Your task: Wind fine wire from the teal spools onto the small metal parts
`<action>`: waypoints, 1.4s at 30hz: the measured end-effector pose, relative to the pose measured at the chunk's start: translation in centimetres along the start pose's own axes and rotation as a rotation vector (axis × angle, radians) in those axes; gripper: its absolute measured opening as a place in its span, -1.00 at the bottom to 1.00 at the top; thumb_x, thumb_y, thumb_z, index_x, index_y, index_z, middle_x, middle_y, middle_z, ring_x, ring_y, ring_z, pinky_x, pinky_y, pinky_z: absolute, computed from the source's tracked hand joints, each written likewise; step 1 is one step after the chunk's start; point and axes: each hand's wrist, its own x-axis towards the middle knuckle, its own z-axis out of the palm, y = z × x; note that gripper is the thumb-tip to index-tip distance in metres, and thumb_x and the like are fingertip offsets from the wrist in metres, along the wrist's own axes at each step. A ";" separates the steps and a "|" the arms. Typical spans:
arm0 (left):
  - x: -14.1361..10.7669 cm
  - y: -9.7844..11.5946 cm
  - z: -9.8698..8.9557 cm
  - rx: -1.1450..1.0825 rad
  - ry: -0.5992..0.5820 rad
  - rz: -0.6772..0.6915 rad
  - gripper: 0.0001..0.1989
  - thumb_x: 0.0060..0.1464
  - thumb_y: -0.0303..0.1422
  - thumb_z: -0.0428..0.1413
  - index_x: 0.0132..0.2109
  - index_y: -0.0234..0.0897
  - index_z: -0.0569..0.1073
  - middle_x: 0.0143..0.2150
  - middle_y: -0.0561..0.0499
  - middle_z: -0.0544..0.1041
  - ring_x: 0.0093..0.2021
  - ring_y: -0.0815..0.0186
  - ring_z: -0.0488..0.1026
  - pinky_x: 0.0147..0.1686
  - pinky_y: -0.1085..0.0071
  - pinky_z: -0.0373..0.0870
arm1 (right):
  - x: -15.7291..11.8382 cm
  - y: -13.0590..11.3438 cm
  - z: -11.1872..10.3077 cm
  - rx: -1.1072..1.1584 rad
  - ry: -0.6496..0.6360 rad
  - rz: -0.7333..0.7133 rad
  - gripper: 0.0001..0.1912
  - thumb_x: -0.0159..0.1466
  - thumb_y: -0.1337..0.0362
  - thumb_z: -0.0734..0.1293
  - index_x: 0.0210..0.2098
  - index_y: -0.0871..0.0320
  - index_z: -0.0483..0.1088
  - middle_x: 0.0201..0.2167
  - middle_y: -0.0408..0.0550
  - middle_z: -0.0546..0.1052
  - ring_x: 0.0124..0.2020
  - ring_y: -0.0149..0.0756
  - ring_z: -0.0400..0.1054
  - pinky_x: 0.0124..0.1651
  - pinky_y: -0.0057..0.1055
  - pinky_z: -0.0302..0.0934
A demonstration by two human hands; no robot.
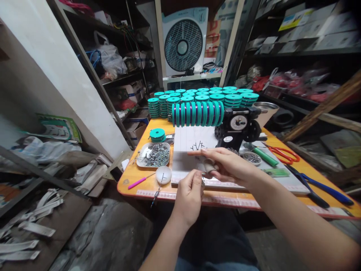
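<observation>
Left hand [189, 194] pinches a tiny item [203, 182], too small to identify; right hand [229, 163], index extended, curls just beside, grip unclear; left of both, white tray [143, 151] holds metal parts [158, 155].

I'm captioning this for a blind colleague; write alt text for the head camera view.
A person's left hand and right hand work close together over an orange table, whatever they hold unclear. Beyond them, a row of teal spools sits on a black machine, before stacks of similar spools and a box fan.
</observation>
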 end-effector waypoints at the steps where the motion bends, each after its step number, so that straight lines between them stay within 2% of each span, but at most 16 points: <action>1: -0.1 0.1 0.0 0.005 -0.001 0.009 -0.67 0.21 -0.11 -0.06 -0.38 -0.28 0.29 -0.59 0.19 0.12 -0.66 0.54 0.00 -0.69 0.57 -0.06 | 0.3 0.0 0.0 0.142 -0.059 0.025 -0.58 0.31 0.03 0.16 -0.09 0.23 0.38 -0.70 -0.19 0.36 -0.84 -0.62 -0.02 -0.75 -0.64 -0.23; 3: -0.3 0.2 0.2 -0.018 -0.006 0.029 -0.68 0.23 -0.14 -0.07 -0.36 -0.29 0.32 -0.61 0.18 0.20 -0.68 0.53 0.08 -0.70 0.57 0.02 | 0.8 -0.1 0.3 0.390 -0.124 0.072 -0.64 0.31 0.05 0.16 -0.33 0.23 0.37 -0.65 -0.12 0.42 -0.86 -0.61 0.05 -0.78 -0.65 -0.19; 5: -0.5 0.3 0.4 -0.097 -0.007 0.026 -0.67 0.24 -0.17 -0.08 -0.36 -0.31 0.34 -0.63 0.14 0.29 -0.69 0.49 0.20 -0.68 0.56 0.14 | 1.3 -0.1 0.9 0.557 -0.064 0.106 -0.62 0.29 0.08 0.20 -0.56 0.19 0.19 -0.71 -0.18 0.34 -0.86 -0.60 0.07 -0.82 -0.67 -0.21; 6: -0.6 0.4 0.5 -0.157 -0.007 0.019 -0.67 0.24 -0.18 -0.07 -0.38 -0.33 0.35 -0.64 0.12 0.32 -0.69 0.47 0.25 -0.66 0.54 0.19 | 1.5 0.0 1.3 0.606 -0.015 0.116 -0.59 0.28 0.10 0.21 -0.60 0.17 0.09 -0.75 -0.24 0.26 -0.87 -0.60 0.04 -0.83 -0.68 -0.24; 8: -0.9 0.5 0.7 -0.294 -0.020 -0.002 -0.66 0.23 -0.21 -0.06 -0.41 -0.35 0.35 -0.67 0.11 0.34 -0.69 0.43 0.33 -0.62 0.51 0.26 | 1.8 0.1 2.1 0.644 0.057 0.108 -0.55 0.27 0.11 0.23 -0.62 0.15 -0.01 -0.80 -0.31 0.15 -0.89 -0.63 -0.06 -0.85 -0.70 -0.28; 11: -1.4 0.6 0.6 -0.433 -0.058 -0.035 -0.66 0.21 -0.22 -0.04 -0.42 -0.37 0.37 -0.72 0.11 0.33 -0.67 0.35 0.42 -0.56 0.48 0.30 | 2.0 0.1 2.7 0.657 0.108 0.088 -0.55 0.25 0.12 0.24 -0.61 0.14 -0.05 -0.81 -0.33 0.10 -0.90 -0.63 -0.12 -0.86 -0.70 -0.29; 16: -2.7 -0.3 0.2 -0.480 -0.080 -0.124 -0.64 0.18 -0.21 -0.01 -0.44 -0.41 0.41 -0.73 0.06 0.38 -0.63 0.28 0.48 -0.53 0.47 0.34 | 2.2 0.0 2.5 0.675 0.158 0.073 -0.53 0.25 0.14 0.24 -0.62 0.14 -0.09 -0.81 -0.34 0.07 -0.89 -0.64 -0.17 -0.86 -0.71 -0.28; 20: -3.8 -1.3 0.2 -0.501 -0.071 -0.189 -0.61 0.18 -0.17 -0.02 -0.44 -0.40 0.41 -0.74 0.05 0.35 -0.69 0.31 0.42 -0.62 0.48 0.29 | 2.2 0.2 2.2 0.672 0.139 0.089 -0.54 0.28 0.13 0.21 -0.62 0.14 -0.07 -0.80 -0.32 0.09 -0.87 -0.62 -0.18 -0.88 -0.71 -0.29; 23: -4.4 -1.5 0.2 -0.521 -0.026 -0.251 -0.63 0.15 -0.14 0.04 -0.41 -0.40 0.41 -0.74 0.14 0.23 -0.78 0.53 0.12 -0.74 0.61 0.02 | 2.2 0.3 2.1 0.660 0.105 0.096 -0.54 0.27 0.13 0.24 -0.63 0.15 -0.03 -0.79 -0.31 0.09 -0.85 -0.64 -0.16 -0.86 -0.73 -0.24; 26: -4.9 -1.3 0.2 -0.582 0.011 -0.286 -0.69 0.11 -0.19 0.12 -0.37 -0.41 0.41 -0.64 0.20 0.12 -0.70 0.61 -0.13 -0.71 0.63 -0.17 | 2.0 0.4 1.8 0.644 0.082 0.095 -0.54 0.25 0.12 0.27 -0.63 0.16 0.00 -0.78 -0.31 0.10 -0.84 -0.64 -0.14 -0.84 -0.74 -0.21; 33: -5.9 -1.4 -0.5 -0.576 -0.045 -0.312 -0.72 0.17 -0.26 0.04 -0.39 -0.40 0.39 -0.61 0.11 0.26 -0.70 0.61 -0.13 -0.70 0.60 -0.17 | 1.7 0.5 1.3 0.598 0.053 0.099 -0.54 0.23 0.08 0.28 -0.61 0.16 0.01 -0.78 -0.30 0.13 -0.85 -0.64 -0.14 -0.85 -0.71 -0.28; 42: -6.2 -2.2 -1.0 -0.611 -0.071 -0.368 -0.70 0.10 -0.22 0.10 -0.41 -0.41 0.42 -0.62 0.05 0.32 -0.73 0.62 -0.08 -0.73 0.61 -0.17 | 1.7 0.7 1.3 0.571 0.042 0.091 -0.53 0.21 0.05 0.30 -0.60 0.15 0.00 -0.77 -0.31 0.13 -0.85 -0.65 -0.12 -0.83 -0.71 -0.30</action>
